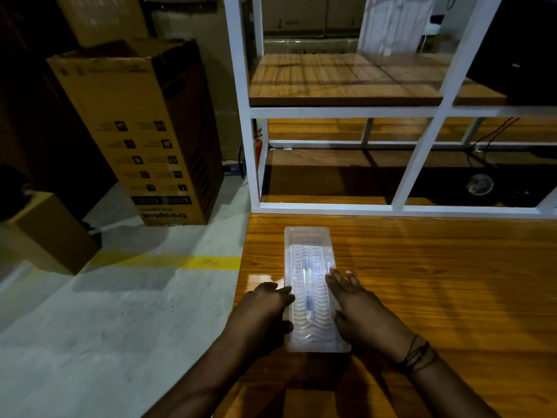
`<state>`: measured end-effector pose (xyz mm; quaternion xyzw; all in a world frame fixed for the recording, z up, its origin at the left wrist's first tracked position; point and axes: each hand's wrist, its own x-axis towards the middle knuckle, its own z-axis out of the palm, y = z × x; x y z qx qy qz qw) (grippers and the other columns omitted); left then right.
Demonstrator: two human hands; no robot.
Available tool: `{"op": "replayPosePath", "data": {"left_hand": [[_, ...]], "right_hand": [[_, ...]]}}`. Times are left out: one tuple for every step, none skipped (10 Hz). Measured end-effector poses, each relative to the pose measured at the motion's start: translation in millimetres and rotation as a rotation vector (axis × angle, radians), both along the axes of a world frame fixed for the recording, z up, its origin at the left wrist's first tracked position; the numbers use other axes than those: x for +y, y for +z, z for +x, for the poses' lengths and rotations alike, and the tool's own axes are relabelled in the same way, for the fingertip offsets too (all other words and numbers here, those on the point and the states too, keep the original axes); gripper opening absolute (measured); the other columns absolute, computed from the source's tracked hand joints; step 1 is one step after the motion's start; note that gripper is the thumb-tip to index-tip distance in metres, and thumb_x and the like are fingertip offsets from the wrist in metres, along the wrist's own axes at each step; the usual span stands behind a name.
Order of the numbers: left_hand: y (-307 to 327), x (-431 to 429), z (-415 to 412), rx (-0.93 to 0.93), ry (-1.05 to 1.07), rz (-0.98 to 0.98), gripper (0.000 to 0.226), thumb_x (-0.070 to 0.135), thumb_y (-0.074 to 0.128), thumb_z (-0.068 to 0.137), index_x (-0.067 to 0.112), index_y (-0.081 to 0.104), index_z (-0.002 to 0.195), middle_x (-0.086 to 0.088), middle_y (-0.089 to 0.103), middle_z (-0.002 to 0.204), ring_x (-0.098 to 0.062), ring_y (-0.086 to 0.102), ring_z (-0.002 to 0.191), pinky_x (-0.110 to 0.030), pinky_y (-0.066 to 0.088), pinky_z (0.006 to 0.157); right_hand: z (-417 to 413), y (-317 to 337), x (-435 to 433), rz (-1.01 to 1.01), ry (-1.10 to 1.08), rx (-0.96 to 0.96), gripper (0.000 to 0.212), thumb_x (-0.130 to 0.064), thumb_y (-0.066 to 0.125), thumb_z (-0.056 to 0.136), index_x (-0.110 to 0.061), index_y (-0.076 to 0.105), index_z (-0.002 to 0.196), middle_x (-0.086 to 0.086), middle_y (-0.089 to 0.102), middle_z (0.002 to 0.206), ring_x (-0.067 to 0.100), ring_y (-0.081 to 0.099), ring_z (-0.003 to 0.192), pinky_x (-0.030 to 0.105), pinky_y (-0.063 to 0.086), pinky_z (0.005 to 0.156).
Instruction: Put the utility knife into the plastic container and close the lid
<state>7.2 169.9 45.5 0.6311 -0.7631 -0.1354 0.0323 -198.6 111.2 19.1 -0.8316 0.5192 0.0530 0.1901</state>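
Observation:
A long clear plastic container lies lengthwise on the wooden table, its ribbed lid lying flat on top. Through the lid I make out the utility knife as a pale, blurred shape inside. My left hand rests against the container's left side, fingers curled at its edge. My right hand presses on the right side, fingers spread over the lid's rim. A dark cord is tied around my right wrist.
A white metal shelf frame with wooden boards stands at the table's far edge. To the left, below the table edge, lies grey floor with a yellow line, a tall cardboard box and a smaller box.

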Motion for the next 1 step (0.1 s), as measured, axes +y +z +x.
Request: {"op": "replayPosePath", "data": {"left_hand": [[6.4,-6.0,-3.1,0.017,0.036,0.001,0.058,0.034,0.067,0.092,0.021,0.051,0.146,0.004,0.04,0.161,-0.023,0.033,0.148,-0.039,0.038,0.116]], "right_hand": [[2.9,5.0,-0.4,-0.028,0.019,-0.022,0.076,-0.025,0.045,0.095,-0.02,0.002,0.158,0.0,-0.005,0.168,0.026,-0.005,0.154,0.045,0.023,0.121]]}}
